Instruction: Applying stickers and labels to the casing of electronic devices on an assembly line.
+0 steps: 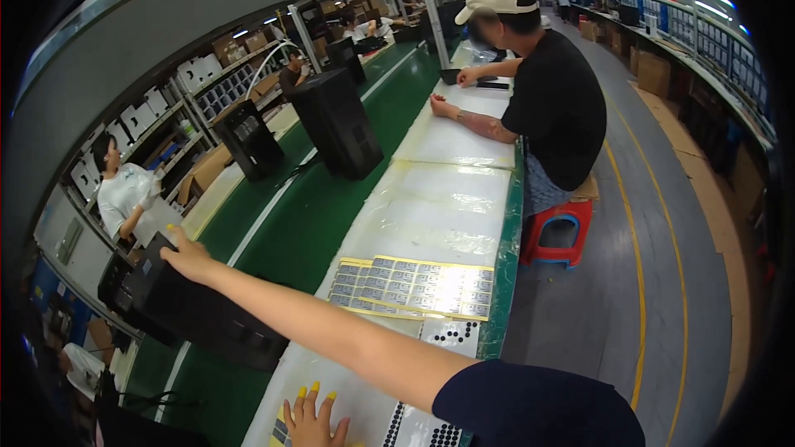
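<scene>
Black case [211, 319] lay below the fingers of the right hand [187, 255], probably being steadied; pinch or mere contact, couldn't tell. Left hand [314, 424]: fingers spread, label sheets [397, 284] beyond them, presumably kept within reach.

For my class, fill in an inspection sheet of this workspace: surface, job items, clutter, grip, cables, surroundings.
Surface: green belt beside a white, film-covered bench.
Job items: black case at the right hand; grey label sheets on the bench.
Clutter: black-dot sheet by the labels; tall black unit farther along the belt.
Grip: right hand touches the case's upper end, hold unclear; left hand open, fingers spread.
Cables: dark cord-like strands at lower left, not clearly identifiable.
Surroundings: co-worker on a red stool; shelving.
</scene>
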`<state>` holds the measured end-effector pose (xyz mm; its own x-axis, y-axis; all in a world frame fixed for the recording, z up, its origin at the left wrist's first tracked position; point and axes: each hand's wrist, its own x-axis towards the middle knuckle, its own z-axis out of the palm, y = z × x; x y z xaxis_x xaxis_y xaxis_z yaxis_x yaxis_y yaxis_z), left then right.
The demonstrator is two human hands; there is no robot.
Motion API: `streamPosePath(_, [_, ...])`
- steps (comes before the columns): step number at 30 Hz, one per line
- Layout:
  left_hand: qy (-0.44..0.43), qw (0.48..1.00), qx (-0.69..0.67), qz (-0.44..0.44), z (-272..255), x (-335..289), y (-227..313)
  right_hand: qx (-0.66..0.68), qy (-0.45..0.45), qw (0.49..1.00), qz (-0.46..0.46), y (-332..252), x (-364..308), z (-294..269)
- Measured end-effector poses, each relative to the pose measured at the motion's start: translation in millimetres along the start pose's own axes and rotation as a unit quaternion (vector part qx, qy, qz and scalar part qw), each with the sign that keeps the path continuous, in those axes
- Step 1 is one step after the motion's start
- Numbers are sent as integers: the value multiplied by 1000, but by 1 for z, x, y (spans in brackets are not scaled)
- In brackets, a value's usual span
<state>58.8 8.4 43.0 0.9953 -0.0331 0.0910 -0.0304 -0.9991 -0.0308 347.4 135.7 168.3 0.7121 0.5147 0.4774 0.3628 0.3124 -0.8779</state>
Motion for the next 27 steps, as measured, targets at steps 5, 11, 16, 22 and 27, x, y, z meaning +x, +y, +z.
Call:
streamPosePath(5, [83, 967, -186, -156, 33, -27, -22, -17, 203, 966, -158, 28, -78, -10])
streamPosePath(11, [168, 916, -283, -228, 103, -32, -19, 2, 8, 996, -90, 116, -227, -26])
streamPosePath(16, [197, 947, -165, -193, 122, -32, -10, -73, -105, 987, -95, 154, -285, -33])
streamPosePath(22, [207, 943, -150, -215, 115, -31, 0, -102, -226, 968, -35, 135, -296, -44])
streamPosePath(27, [188, 951, -163, -182, 118, -31, -1, -103, -245, 961, -74, 132, -297, -49])
